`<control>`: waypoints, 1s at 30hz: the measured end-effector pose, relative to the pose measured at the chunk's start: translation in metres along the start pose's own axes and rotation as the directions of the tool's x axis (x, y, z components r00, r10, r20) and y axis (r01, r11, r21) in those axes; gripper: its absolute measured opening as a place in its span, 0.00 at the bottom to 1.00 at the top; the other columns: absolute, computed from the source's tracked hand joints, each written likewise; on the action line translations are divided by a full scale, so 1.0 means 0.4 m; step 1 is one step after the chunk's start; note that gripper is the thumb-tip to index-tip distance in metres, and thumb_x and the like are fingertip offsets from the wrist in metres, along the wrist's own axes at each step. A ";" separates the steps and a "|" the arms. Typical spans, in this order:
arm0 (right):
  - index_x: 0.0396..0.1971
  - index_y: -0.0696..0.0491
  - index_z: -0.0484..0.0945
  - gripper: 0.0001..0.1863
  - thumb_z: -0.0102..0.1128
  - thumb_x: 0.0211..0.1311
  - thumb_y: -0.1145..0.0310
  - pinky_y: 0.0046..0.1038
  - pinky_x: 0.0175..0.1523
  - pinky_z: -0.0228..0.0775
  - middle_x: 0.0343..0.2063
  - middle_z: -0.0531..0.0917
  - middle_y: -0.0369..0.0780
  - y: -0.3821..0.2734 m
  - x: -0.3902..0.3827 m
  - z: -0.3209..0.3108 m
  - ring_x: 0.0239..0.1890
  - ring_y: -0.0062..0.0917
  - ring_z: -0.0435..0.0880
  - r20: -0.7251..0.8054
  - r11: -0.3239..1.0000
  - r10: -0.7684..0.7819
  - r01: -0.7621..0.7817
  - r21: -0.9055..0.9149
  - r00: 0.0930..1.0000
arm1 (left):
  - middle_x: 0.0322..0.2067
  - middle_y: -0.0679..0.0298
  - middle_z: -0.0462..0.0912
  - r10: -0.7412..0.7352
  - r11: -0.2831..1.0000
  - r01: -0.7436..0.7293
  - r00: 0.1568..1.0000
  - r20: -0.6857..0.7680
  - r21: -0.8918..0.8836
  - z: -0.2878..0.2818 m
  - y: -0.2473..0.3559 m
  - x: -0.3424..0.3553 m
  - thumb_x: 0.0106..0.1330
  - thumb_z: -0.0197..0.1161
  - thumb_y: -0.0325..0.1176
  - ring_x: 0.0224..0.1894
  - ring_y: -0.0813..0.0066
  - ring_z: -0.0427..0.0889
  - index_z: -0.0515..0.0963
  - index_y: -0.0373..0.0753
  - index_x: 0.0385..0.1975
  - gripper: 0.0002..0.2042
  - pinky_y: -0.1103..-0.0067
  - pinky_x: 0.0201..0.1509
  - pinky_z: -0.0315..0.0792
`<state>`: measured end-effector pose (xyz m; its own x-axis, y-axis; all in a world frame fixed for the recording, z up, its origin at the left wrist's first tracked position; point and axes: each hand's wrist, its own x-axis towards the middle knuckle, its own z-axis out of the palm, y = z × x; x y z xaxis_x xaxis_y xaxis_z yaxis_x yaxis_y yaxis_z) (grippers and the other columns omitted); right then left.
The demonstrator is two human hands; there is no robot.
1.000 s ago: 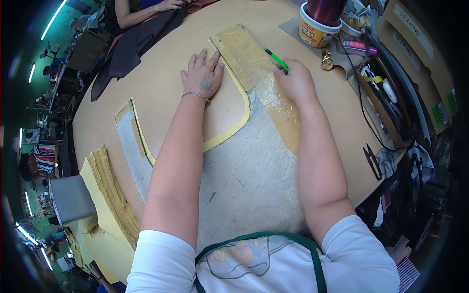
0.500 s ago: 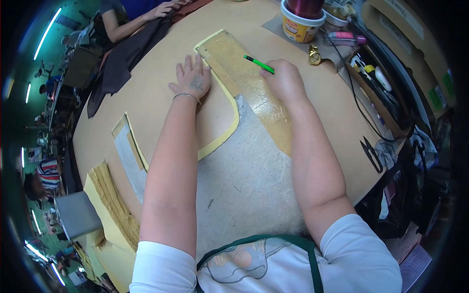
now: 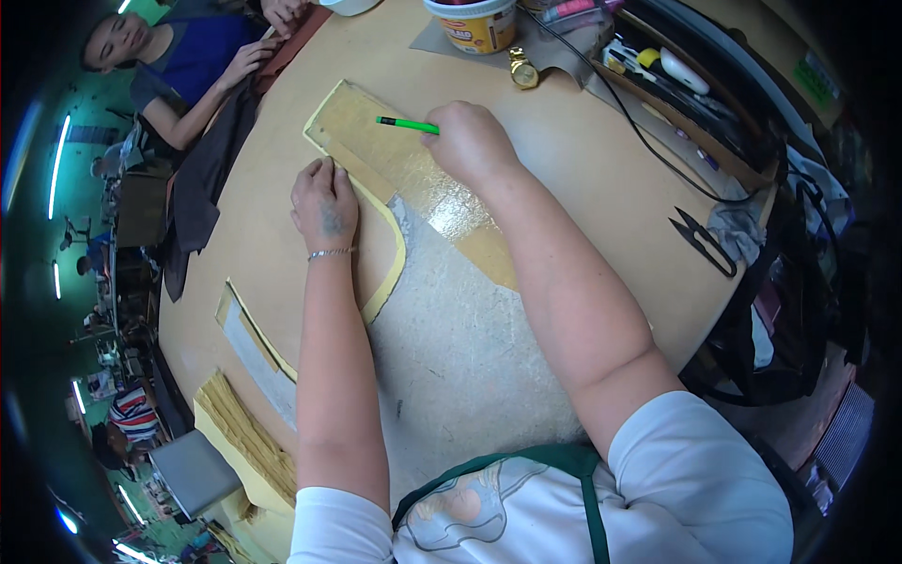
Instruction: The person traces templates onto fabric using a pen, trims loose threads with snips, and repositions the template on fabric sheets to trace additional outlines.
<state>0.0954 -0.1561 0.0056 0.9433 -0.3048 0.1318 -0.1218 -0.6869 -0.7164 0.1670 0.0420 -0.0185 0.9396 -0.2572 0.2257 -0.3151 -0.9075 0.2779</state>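
Observation:
A large flat grey piece [image 3: 451, 357] lies on the table under my forearms. Its upper part has a glossy tan layer [image 3: 376, 122], and a pale yellow strip [image 3: 393, 246] edges its curved left side. My right hand [image 3: 470, 146] is closed round a green pencil [image 3: 406, 124], whose dark end points left over the tan layer; the other end is hidden. My left hand [image 3: 324, 207] rests at the yellow edge with fingers curled in. Whether it pinches anything cannot be made out.
A smaller edged piece [image 3: 254, 343] and folded yellow material [image 3: 244, 432] lie at left. On the right are black thread snips [image 3: 703, 242], a gold watch [image 3: 523, 70], a yellow-white tub [image 3: 474, 26] and a tool box [image 3: 695, 122]. Another person's hand [image 3: 246, 61] touches dark fabric [image 3: 211, 179].
My left hand has gone from spread flat to curled fingers at the yellow edge. The view has shifted, so the table's things sit further left. My right hand still holds the pencil.

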 end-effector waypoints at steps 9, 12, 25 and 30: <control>0.21 0.56 0.78 0.06 0.50 0.45 0.75 0.29 0.43 0.65 0.27 0.78 0.44 -0.001 -0.003 -0.007 0.33 0.35 0.75 0.065 0.997 0.019 -0.015 -0.072 0.998 | 0.62 0.67 0.46 -0.090 0.978 0.045 0.972 0.219 0.203 -0.024 0.053 -0.026 0.63 0.37 0.44 0.63 0.58 0.43 0.51 0.48 0.60 0.24 0.46 0.56 0.45; 0.22 0.56 0.78 0.06 0.50 0.45 0.75 0.29 0.43 0.65 0.28 0.78 0.45 -0.002 -0.005 -0.013 0.33 0.36 0.75 0.053 0.991 0.082 -0.087 0.101 0.995 | 0.63 0.68 0.43 -0.163 0.974 0.111 0.948 0.274 0.197 -0.021 0.061 -0.022 0.63 0.36 0.44 0.64 0.58 0.41 0.48 0.48 0.60 0.25 0.45 0.56 0.43; 0.24 0.56 0.78 0.07 0.50 0.45 0.75 0.29 0.42 0.67 0.29 0.78 0.42 0.003 -0.010 0.014 0.35 0.36 0.74 -0.002 0.984 -0.047 0.046 -0.175 0.999 | 0.63 0.57 0.38 -0.269 0.960 0.251 0.950 0.157 0.124 -0.012 0.067 -0.019 0.61 0.43 0.47 0.64 0.55 0.38 0.45 0.51 0.61 0.29 0.46 0.57 0.40; 0.25 0.55 0.78 0.08 0.50 0.46 0.75 0.30 0.42 0.68 0.31 0.77 0.42 -0.003 -0.010 0.013 0.35 0.37 0.74 -0.003 0.980 -0.067 0.065 -0.190 0.998 | 0.62 0.56 0.39 -0.246 0.966 0.232 0.960 0.132 0.111 -0.014 0.068 -0.016 0.60 0.44 0.45 0.64 0.54 0.38 0.44 0.56 0.61 0.29 0.47 0.57 0.41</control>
<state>0.0933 -0.1509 0.0024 0.9483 -0.2602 0.1815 -0.1168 -0.8182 -0.5630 0.1518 0.0208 -0.0073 0.9974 -0.0677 0.0256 -0.0716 -0.9735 0.2170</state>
